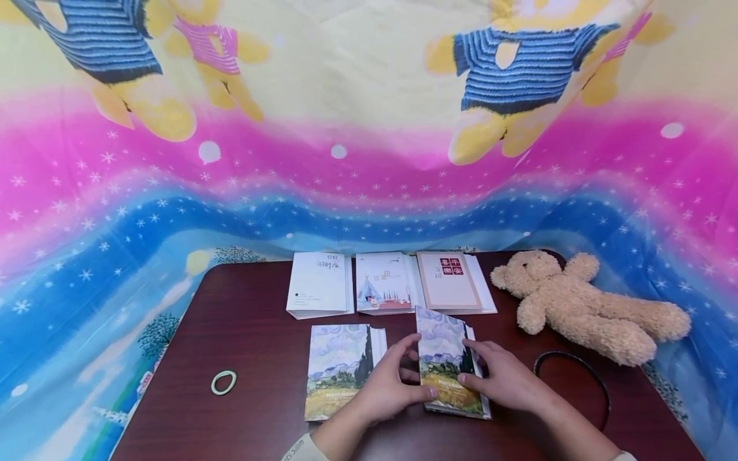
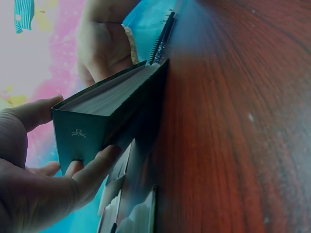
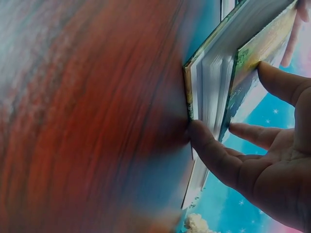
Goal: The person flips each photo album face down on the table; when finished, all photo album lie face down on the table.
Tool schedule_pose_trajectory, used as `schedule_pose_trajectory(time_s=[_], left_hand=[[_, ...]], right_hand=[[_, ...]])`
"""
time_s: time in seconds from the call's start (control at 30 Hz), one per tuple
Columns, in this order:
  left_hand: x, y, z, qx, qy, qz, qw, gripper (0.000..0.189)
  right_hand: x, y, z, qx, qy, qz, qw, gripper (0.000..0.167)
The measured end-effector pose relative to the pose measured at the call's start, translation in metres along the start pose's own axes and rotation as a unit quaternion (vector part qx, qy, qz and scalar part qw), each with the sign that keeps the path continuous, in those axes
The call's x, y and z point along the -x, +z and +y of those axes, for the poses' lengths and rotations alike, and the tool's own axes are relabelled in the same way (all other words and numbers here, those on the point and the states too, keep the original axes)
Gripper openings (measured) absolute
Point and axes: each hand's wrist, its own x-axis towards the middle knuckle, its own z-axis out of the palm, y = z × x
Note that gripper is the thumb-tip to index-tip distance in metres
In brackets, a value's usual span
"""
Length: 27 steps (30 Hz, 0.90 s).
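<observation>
A photo album (image 1: 441,358) with a painted landscape cover is between both hands, its left side tilted up off the table. My left hand (image 1: 389,387) grips it at the spine, thumb on the cover's edge and fingers beneath. In the left wrist view the spine (image 2: 75,138) is teal with a small pale emblem. My right hand (image 1: 504,378) holds the opposite side, thumb on the cover. The right wrist view shows white page edges (image 3: 211,92) and a finger at the back cover. A matching album (image 1: 337,358) lies flat to the left, partly overlapped by my left hand.
Behind stand a white album (image 1: 319,282), a tent-pictured album (image 1: 382,282) and a beige one with red squares (image 1: 450,282) in a row. A teddy bear (image 1: 582,304) lies right, beside a black cord loop (image 1: 602,387). A pale green ring (image 1: 223,383) lies left.
</observation>
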Motion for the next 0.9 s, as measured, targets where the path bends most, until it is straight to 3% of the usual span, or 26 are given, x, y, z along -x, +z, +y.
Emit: schedule_pose_trajectory(time_s=[0.2,0.57,0.9], left_hand=[[0.002,0.0,0.008,0.016,0.003,0.007,0.9998,0.093],[0.004,-0.002,0.018,-0.008,0.02,0.015,0.9997,0.091],[0.004,-0.004,0.021,0.0,0.014,0.025,0.9996,0.091]], right_hand=[[0.0,0.001,0.0,-0.015,-0.019,0.0,0.9997,0.08],[0.001,0.001,-0.003,-0.04,-0.054,0.003,0.9977,0.077],[0.001,0.005,-0.006,-0.105,-0.049,-0.019,0.9931,0.075]])
